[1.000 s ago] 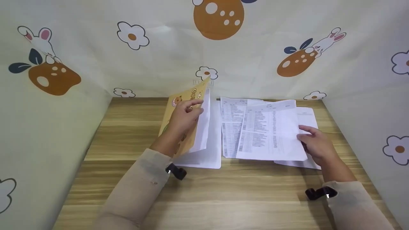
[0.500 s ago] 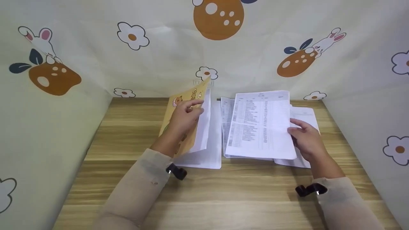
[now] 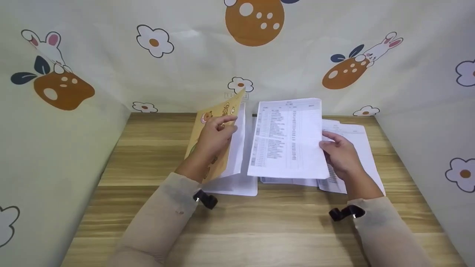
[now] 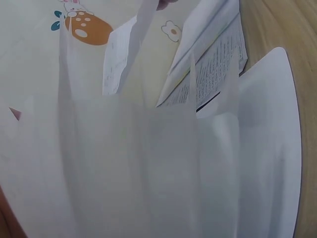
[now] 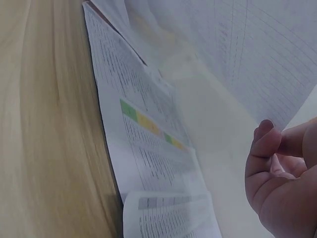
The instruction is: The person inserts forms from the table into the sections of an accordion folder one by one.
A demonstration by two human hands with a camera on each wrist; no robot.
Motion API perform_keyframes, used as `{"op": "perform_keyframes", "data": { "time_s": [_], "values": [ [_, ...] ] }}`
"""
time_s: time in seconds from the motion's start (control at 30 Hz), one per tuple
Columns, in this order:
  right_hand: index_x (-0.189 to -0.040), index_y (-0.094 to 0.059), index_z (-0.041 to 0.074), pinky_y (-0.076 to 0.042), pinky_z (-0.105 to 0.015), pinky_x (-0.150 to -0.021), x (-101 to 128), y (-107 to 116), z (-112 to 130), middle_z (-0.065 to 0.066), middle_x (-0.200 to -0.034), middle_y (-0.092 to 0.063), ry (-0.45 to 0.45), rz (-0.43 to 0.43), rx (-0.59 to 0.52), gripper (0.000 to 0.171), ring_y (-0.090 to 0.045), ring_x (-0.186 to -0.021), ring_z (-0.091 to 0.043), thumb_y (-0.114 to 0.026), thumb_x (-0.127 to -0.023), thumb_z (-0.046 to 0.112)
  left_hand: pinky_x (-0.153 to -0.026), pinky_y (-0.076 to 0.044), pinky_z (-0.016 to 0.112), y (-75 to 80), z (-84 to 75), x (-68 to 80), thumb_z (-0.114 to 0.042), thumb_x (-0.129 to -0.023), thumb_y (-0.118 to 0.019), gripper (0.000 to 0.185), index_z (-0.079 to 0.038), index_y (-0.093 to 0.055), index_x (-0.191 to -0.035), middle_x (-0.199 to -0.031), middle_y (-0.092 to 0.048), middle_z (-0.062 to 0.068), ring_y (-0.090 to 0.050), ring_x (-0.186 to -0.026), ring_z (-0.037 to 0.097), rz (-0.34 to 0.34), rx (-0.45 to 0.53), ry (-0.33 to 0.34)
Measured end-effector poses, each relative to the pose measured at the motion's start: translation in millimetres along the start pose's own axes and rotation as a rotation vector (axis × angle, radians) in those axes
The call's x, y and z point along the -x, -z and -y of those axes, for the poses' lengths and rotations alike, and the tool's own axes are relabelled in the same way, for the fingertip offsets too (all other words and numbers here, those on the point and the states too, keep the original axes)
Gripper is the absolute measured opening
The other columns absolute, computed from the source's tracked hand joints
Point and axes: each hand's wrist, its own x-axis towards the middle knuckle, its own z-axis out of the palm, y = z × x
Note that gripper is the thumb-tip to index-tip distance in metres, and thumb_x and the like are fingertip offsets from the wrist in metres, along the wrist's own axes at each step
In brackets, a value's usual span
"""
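Note:
In the head view my left hand (image 3: 215,137) pinches the raised yellow cartoon-printed cover of a document folder (image 3: 222,105). White pages show inside it, and its lower white cover lies on the table. The left wrist view looks into the folder's several translucent sleeves (image 4: 109,163), standing fanned apart. My right hand (image 3: 341,155) pinches the right edge of a printed sheet of paper (image 3: 285,141) between thumb and fingers. That sheet is raised above the table, close to the folder's opening. Whether it is one sheet or more, I cannot tell.
More printed papers (image 3: 356,148) lie to the right, partly under the raised sheet. One has green and yellow table cells (image 5: 143,121), seen in the right wrist view. A patterned cloth (image 3: 178,81) hangs behind and beside the wooden table (image 3: 274,230).
My right hand has carried the printed sheet left and slightly up, off the other papers and toward the folder. The left hand and the folder have stayed put.

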Motion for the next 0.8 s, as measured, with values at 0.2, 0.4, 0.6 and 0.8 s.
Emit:
{"op": "perform_keyframes", "data": {
  "time_s": [0.2,0.4,0.6,0.8],
  "values": [
    [-0.161,-0.047,0.011,-0.063,-0.026,-0.081,-4,-12,5,0.006,-0.107,-0.075,0.002,0.024,-0.005,0.055,-0.076,-0.093,-0.010,-0.060,-0.108,0.018,-0.082,-0.053,0.029,-0.1,-1.3,0.5,-0.029,-0.095,-0.074,0.034,-0.029,-0.078,-0.129,-0.130,-0.060,0.004,-0.059,-0.100,0.018,-0.005,0.007,0.014],
    [-0.160,-0.049,0.011,-0.062,-0.025,-0.079,-8,-26,9,0.005,-0.105,-0.075,0.011,0.032,-0.010,0.053,-0.074,-0.088,-0.009,-0.060,-0.108,0.016,-0.082,-0.052,0.030,-0.9,-1.8,1.1,-0.029,-0.095,-0.073,0.035,-0.029,-0.077,-0.130,-0.128,-0.060,0.003,-0.058,-0.101,0.018,-0.003,0.004,0.016],
    [-0.157,-0.052,0.013,-0.061,-0.026,-0.079,-9,-39,13,0.001,-0.109,-0.074,0.017,0.044,0.016,0.051,-0.074,-0.089,-0.011,-0.060,-0.108,0.018,-0.083,-0.053,0.028,-1.8,-2.3,0.9,-0.032,-0.095,-0.073,0.035,-0.033,-0.077,-0.130,-0.131,-0.058,-0.002,-0.058,-0.103,0.016,-0.005,-0.013,0.054],
    [-0.157,-0.051,0.008,-0.063,-0.025,-0.077,-14,-51,13,0.002,-0.106,-0.076,0.034,0.069,-0.035,0.051,-0.075,-0.086,-0.010,-0.059,-0.107,0.012,-0.070,-0.048,0.024,-0.8,-0.8,0.8,-0.027,-0.094,-0.071,0.037,-0.024,-0.078,-0.131,-0.112,-0.059,0.003,-0.054,-0.083,0.013,0.011,0.001,-0.028]
  ]
}}
